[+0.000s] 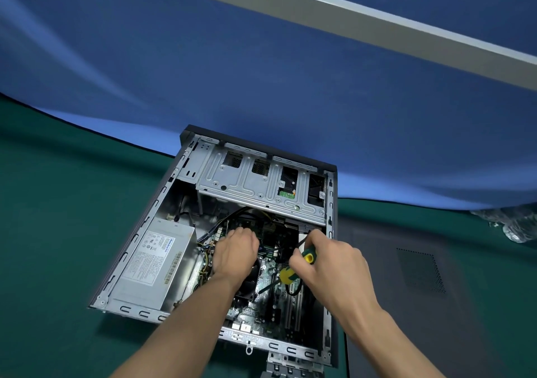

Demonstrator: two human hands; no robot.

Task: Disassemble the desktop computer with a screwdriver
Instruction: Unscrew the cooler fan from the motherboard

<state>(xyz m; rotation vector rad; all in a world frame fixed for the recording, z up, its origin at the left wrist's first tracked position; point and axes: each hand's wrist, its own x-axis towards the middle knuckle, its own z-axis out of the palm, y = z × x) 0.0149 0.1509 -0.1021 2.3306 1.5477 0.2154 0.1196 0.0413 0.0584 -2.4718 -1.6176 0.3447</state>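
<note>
The desktop computer case lies open on its side on the green table. Inside are a grey power supply at left, a metal drive cage at the far end and the motherboard. My left hand reaches down over the motherboard's middle with curled fingers; what they hold is hidden. My right hand grips a green-and-yellow screwdriver, its shaft pointing down-left toward the board, and its fingers also touch a black cable.
The removed dark side panel lies flat to the right of the case. A blue cloth hangs behind the table. Crumpled clear plastic sits at the far right edge. Green table surface spreads to the left.
</note>
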